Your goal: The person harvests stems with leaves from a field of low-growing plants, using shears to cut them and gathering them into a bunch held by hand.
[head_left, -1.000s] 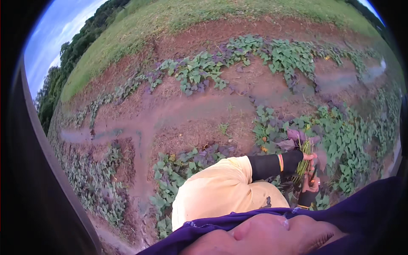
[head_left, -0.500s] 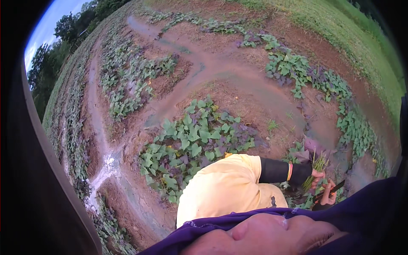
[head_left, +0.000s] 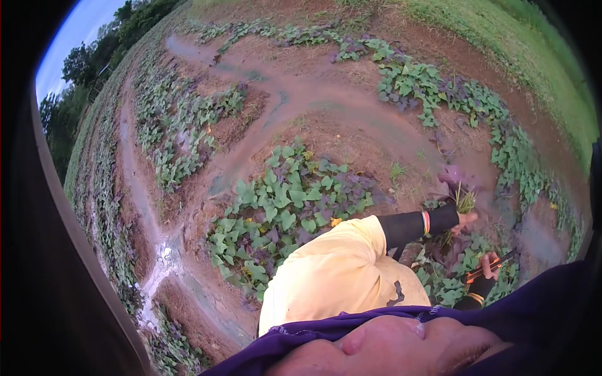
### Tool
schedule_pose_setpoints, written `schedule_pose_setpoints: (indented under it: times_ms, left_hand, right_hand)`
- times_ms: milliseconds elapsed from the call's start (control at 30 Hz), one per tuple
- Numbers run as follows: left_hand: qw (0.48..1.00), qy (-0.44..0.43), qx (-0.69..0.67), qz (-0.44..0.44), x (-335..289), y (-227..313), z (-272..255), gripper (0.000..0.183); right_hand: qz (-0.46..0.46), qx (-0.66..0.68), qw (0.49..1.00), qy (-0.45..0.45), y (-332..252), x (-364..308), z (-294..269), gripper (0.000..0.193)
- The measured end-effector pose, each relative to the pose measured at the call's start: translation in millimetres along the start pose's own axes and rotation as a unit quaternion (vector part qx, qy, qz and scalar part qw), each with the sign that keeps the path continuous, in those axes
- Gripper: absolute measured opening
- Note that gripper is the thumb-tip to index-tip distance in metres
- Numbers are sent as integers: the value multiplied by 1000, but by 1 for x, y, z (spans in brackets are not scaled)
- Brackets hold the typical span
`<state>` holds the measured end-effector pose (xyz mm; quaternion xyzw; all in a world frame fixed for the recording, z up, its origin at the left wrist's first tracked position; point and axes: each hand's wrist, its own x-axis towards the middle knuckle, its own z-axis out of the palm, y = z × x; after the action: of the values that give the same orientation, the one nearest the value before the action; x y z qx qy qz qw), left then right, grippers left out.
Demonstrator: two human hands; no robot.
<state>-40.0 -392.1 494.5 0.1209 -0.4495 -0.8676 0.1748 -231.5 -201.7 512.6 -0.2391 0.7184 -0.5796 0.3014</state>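
L hand (head_left: pixel 465 221) grips green stems (head_left: pixel 465 200) (I see 'em point away); R hand (head_left: pixel 491 266) holds knife (head_left: pixel 475 274) apart, near R edge of leaf patch (head_left: pixel 448 289).

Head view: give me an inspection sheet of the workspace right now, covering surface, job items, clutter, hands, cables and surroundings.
Surface: reddish-brown soil, with wet furrows that shine at lower left.
Job's things: a bunch of stems, greenish, and a knife with an orange-and-black handle and dark blade.
Clutter: leafy vines, green and purple, grow in patches and close around the hands.
Hands: left hand closed around the stems; right hand closed on the knife handle, apart from the left.
Cables: nothing seen.
Surroundings: grass at upper right; trees and sky at upper left.
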Motion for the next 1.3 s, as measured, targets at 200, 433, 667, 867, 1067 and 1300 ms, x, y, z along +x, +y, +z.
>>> schedule_pose_setpoints:
  times_ms: [200,433,667,867,1067,1300]
  left_hand:
    - [754,389,520,-102,-85,-15,-259,58]
    - [761,480,270,-343,-195,-138,-257,58]
    - [751,475,231,-397,-211,-162,-229,60]
    - [771,442,273,-368,-121,-154,-256,62]
    - [678,285,578,-354,38,-197,-317,64]
    - [515,89,792,-316,116,-368,-472,52]
  right_hand:
    - [88,324,928,162,118,-85,-108,27]
    - [238,303,855,346,211,-289,-128,30]
    - [312,293,833,350,247,-317,-111,33]
    - [299,238,875,298,220,-193,-75,26]
    - [346,186,911,126,254,-48,-7,29]
    - [313,-50,948,13,410,61,89,42]
